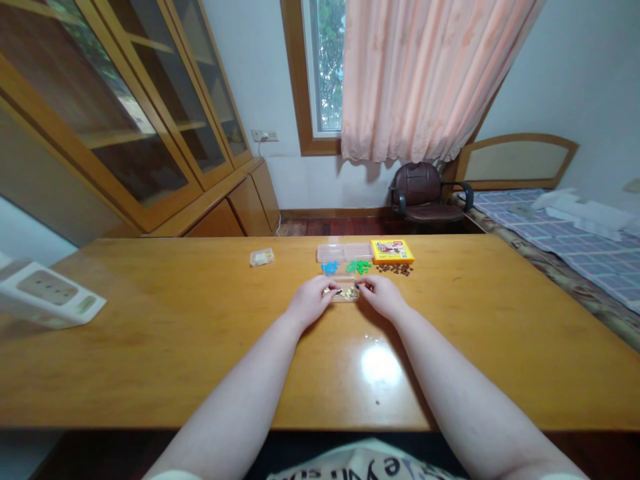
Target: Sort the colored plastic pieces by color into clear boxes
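Small cream-coloured pieces (351,293) lie in a shallow clear plastic box (345,300) in front of me. At the box's left end is my left hand (311,301), its fingers bent and closed over the pieces. My right hand (381,293) reaches the right end, thumb and fingers drawn together in a pinch. Both sets of fingertips look dark; anything held between them is too small to tell. Just beyond the box are a pile of blue pieces (330,267) and a pile of green pieces (363,267).
Brown pieces (397,269) lie below a yellow picture box (393,252). Clear empty-looking trays (345,252) stand beside it. Farther left is a small clear case (262,257). A white box (50,293) stands at the wooden table's (200,373) left edge.
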`<state>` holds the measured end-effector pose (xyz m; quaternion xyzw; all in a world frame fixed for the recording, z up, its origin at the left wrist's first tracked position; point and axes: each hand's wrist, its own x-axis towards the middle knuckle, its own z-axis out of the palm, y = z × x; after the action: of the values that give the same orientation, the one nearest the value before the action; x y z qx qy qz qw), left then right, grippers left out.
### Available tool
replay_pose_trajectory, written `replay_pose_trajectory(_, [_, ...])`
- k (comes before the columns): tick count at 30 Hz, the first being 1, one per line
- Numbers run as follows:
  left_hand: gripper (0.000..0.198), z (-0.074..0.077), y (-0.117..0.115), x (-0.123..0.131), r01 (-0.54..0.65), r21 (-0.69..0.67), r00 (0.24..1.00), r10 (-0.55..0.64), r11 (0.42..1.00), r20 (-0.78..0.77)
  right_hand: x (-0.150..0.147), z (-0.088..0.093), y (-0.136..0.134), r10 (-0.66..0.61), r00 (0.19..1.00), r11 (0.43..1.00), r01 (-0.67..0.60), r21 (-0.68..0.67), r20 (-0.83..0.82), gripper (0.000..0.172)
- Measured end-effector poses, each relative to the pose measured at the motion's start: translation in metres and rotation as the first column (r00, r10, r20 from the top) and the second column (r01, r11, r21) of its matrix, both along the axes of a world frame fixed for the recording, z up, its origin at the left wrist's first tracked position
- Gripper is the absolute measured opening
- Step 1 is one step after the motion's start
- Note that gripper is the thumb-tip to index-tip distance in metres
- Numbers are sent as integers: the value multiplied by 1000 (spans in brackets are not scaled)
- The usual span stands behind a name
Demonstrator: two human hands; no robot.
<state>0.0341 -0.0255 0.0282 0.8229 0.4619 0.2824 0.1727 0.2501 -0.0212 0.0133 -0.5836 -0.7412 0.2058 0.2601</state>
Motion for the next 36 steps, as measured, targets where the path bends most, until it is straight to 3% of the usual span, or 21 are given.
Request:
replay_pose_trajectory(2, [16, -5, 4, -2, -73, 19, 997, 72, 997, 5, 0, 1, -1, 6, 1000, 1000, -6, -12, 8, 26])
replay_pose_trajectory(6, [32, -11, 9, -5, -89, 44, 996, 89, 995, -2, -1, 3, -2, 3, 1000, 1000, -3, -16, 22, 27])
replay_pose_trajectory(11, [95, -16, 10, -5, -167, 65, 986, 165, 984, 27, 0, -1, 2, -41, 998, 998, 44, 51, -55, 30])
replay_pose_trajectory(14, [124, -25, 12, -3, -143, -40, 990, 144, 989, 7, 0, -9, 5, 16, 994, 988, 1, 154, -107, 57])
replay_pose_trajectory(18, [125, -34, 17, -2, -45, -90, 996, 52, 995, 68, -4, -16, 3, 124, 990, 980, -111, 165, -66, 103])
replay_pose_trajectory(21, [122, -35, 18, -4, -33, -68, 996, 38, 997, 78, -6, -17, 1, 133, 987, 981, -118, 153, -92, 113])
replay_pose_trajectory(24, [120, -33, 17, -6, -48, -48, 995, 53, 998, 87, -4, -13, 1, 103, 980, 979, -71, 190, -168, 102])
replay_pose_trajectory(27, [112, -28, 14, -6, -56, -33, 996, 58, 998, 61, 0, -8, 2, 122, 970, 970, -72, 230, -211, 61])
replay_pose_trajectory(29, [97, -22, 12, -5, -29, -9, 1000, 29, 1000, 11, 2, -5, 4, 133, 969, 967, -81, 242, -210, 32])
replay_pose_trajectory(33, [58, -10, 4, -1, 37, -24, 987, -40, 999, -154, 2, -4, 4, 133, 975, 974, -96, 206, -176, 23])
replay_pose_trajectory(36, [54, -3, -7, 5, 36, -16, 957, -39, 999, -287, -1, -7, 4, 171, 976, 973, -146, 180, -133, 21])
